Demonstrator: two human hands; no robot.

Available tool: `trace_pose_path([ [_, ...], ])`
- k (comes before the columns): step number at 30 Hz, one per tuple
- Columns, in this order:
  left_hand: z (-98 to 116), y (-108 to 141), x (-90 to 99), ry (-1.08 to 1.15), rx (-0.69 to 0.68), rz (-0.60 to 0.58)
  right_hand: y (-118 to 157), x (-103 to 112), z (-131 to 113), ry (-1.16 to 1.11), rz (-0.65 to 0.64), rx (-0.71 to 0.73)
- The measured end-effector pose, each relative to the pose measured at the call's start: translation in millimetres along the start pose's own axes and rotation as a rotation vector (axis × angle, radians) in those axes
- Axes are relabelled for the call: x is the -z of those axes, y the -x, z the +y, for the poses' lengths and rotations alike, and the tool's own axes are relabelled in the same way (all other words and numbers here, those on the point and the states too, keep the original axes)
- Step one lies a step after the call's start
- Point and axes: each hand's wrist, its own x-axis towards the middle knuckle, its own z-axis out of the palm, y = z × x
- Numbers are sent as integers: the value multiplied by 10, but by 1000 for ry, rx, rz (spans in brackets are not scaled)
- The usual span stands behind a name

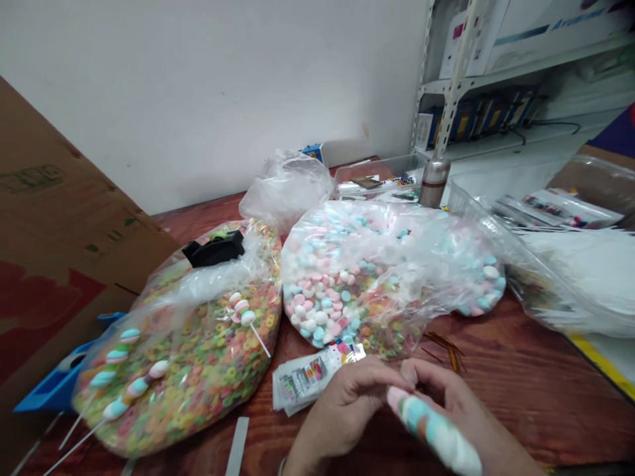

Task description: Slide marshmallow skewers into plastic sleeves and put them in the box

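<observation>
A marshmallow skewer [431,426] in pink, blue and white slants across the front, its white end nearest me. My right hand [459,403] is closed around it from the right. From the left, my left hand [342,406] reaches to its pink end, fingers pressed together against the right thumb; whatever they pinch is hidden. Just behind the left hand lies a stack of printed clear bags [307,378]. Several thin gold twist ties [449,350] rest on the wooden table [526,383] behind the right hand.
A large bag of ring candies [208,377] carries several finished skewers [141,387] and a black tape dispenser [215,248]. Beside it sits a bag of marshmallows [327,297]. A cardboard box [74,198] stands left, clear plastic bins [560,291] right, and a metal shelf [454,86] behind.
</observation>
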Motion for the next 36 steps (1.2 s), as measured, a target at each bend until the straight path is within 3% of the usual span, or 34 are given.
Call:
trace_pose_path([
  [3,55,41,47,-265,-156,-59,19,25,15,11,-60,38],
  [5,39,76,42,-466,-211,-72,14,63,47,90,-25,80],
  [8,-45,119,-27,-711,-237,-10,29,123,77,240,101,166],
  [11,-135,122,-108,-823,-196,101,87,123,44,345,130,242],
  [14,-147,102,-141,-701,-146,156,139,64,-6,409,99,263],
  [20,-41,157,-98,-293,-90,40,91,35,119,242,74,139],
  [23,-62,227,-59,-339,-65,35,60,84,201,169,103,107],
  [27,-125,298,-29,-484,-52,44,77,103,187,249,156,175],
  [30,-113,340,-60,-426,-67,84,139,30,152,354,79,200],
  [32,-86,386,-113,-272,-77,128,177,-61,175,397,0,204],
  [36,-111,540,-204,295,42,217,166,-335,355,368,-177,156],
])
